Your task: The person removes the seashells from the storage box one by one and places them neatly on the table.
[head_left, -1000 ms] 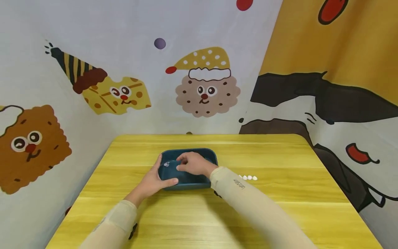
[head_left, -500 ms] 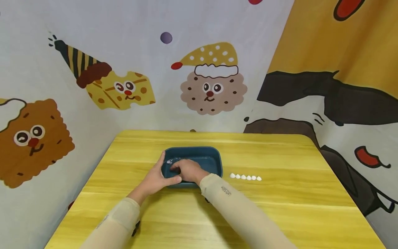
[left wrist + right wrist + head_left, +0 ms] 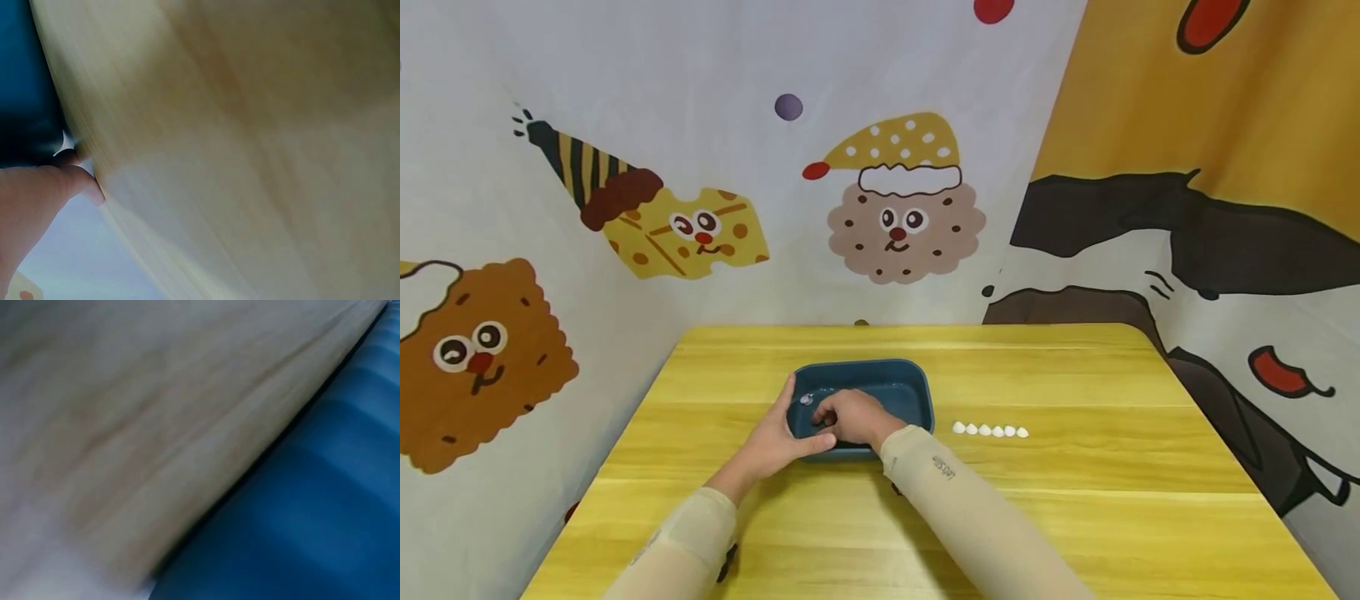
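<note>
A dark blue rectangular plastic basin (image 3: 880,372) stands on the table in the head view. My left hand (image 3: 771,442) grips its near left corner, thumb over the front rim and fingers along the left side; the left wrist view has part of this hand (image 3: 37,194) beside the basin (image 3: 22,75). My right hand (image 3: 853,414) reaches down inside with bent fingers, and I cannot tell whether they hold anything. Left of them lies a small shiny purplish-clear piece (image 3: 807,399). The right wrist view shows the basin's blue wall (image 3: 300,519), not the hand.
Several small white pieces with pointed tops (image 3: 985,430) stand in a row right of the basin. The wood-grain table (image 3: 1075,375) backs onto a cartoon-printed curtain (image 3: 715,100). Both forearms wear beige sleeves (image 3: 970,508).
My right hand has dropped lower into the basin and closer to its front wall. Its sleeve has moved left, uncovering more of the white row. The left hand keeps its hold on the basin.
</note>
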`<state>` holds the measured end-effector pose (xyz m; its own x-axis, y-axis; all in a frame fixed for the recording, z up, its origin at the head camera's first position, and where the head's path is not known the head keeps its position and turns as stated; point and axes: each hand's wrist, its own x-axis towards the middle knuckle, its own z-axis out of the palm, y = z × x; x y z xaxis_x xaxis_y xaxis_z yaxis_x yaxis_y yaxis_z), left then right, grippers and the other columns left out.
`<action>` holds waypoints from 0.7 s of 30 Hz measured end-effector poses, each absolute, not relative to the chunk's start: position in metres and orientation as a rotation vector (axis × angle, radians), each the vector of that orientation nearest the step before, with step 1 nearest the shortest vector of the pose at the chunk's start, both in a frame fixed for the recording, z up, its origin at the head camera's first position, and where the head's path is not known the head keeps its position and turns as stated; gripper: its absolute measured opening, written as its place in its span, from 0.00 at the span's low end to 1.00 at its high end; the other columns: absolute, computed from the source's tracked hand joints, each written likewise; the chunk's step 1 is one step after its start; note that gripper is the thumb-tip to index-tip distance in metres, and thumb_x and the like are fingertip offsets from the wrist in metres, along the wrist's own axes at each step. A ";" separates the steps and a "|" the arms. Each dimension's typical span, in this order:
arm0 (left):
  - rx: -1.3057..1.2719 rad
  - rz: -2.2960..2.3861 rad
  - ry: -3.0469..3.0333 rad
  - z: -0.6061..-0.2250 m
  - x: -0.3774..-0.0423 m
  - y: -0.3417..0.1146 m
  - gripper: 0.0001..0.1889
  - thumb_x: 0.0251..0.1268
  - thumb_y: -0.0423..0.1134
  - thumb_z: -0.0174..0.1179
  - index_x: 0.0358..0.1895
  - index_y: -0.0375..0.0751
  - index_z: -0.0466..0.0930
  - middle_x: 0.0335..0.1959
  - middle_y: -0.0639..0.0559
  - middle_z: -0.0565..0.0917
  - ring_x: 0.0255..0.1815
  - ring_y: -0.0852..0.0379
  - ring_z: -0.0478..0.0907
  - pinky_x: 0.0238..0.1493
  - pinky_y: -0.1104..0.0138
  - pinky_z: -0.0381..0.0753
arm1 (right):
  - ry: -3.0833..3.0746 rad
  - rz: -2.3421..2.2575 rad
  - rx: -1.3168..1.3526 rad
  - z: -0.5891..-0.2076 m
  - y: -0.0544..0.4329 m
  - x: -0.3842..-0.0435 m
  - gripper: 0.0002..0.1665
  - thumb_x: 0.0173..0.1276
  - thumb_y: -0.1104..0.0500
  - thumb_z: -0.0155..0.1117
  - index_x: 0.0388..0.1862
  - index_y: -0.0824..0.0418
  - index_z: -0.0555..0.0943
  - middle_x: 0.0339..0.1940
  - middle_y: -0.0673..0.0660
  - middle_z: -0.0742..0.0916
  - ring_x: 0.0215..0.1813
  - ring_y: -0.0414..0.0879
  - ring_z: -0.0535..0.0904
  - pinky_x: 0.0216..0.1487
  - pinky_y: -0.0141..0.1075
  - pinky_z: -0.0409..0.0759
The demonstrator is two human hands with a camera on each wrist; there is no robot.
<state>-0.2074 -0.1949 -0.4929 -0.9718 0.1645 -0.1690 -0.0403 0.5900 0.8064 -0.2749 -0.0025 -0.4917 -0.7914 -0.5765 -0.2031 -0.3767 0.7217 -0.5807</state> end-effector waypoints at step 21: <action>0.083 1.334 2.607 -0.494 -0.208 -0.192 0.69 0.61 0.66 0.75 0.89 0.59 0.26 0.91 0.41 0.41 0.90 0.33 0.46 0.83 0.34 0.60 | 2.837 -0.667 -0.634 -0.496 -0.002 -0.278 0.10 0.70 0.44 0.78 0.43 0.45 0.93 0.44 0.43 0.93 0.45 0.40 0.88 0.50 0.40 0.88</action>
